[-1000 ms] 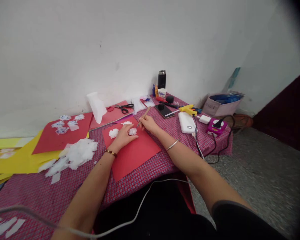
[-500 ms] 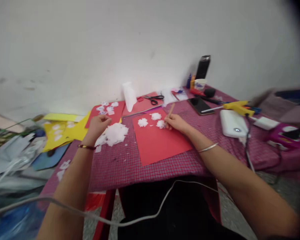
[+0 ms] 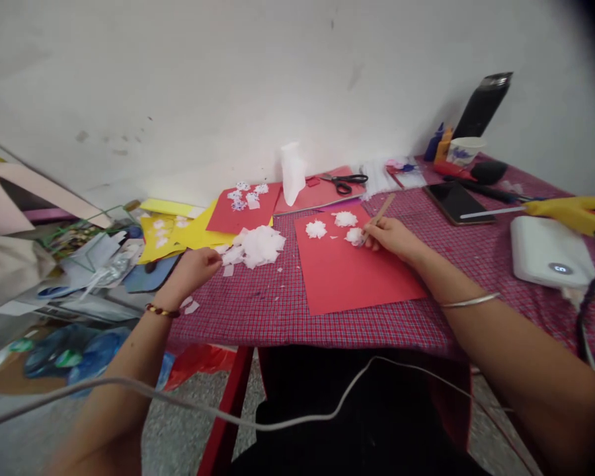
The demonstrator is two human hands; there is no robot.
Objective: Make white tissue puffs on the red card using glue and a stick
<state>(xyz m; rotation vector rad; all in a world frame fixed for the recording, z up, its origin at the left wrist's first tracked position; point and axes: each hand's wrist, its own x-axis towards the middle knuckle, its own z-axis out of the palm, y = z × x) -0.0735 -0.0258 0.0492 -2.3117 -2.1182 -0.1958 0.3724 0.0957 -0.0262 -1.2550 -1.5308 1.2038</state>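
Note:
My right hand [image 3: 387, 238] is closed around a flat wooden stick [image 3: 384, 207], held slanted. Its lower end meets a white paper tuft [image 3: 354, 235] on a red sheet [image 3: 361, 281]. Two more white tufts, one to the left [image 3: 316, 229] and one behind [image 3: 346, 218], lie on that sheet. My left hand [image 3: 198, 270] is closed, thumb and fingers pressed together, just left of a heap of small white paper pieces [image 3: 260, 247]. Whatever its fingertips may pinch is too small to make out.
Behind lie black-handled scissors [image 3: 346, 183], a white roll-like piece [image 3: 292, 173], and a red sheet with patterned tufts [image 3: 245, 208]. To the right are a phone [image 3: 453, 201], a yellow glue gun [image 3: 565, 208] and a white power bank [image 3: 550, 251]. A white cable [image 3: 297, 420] crosses in front.
The view has swung left, so the table sits farther right. My left hand has moved from beside the heap's upper edge leftward and nearer me. My right hand keeps the stick at the same tuft.

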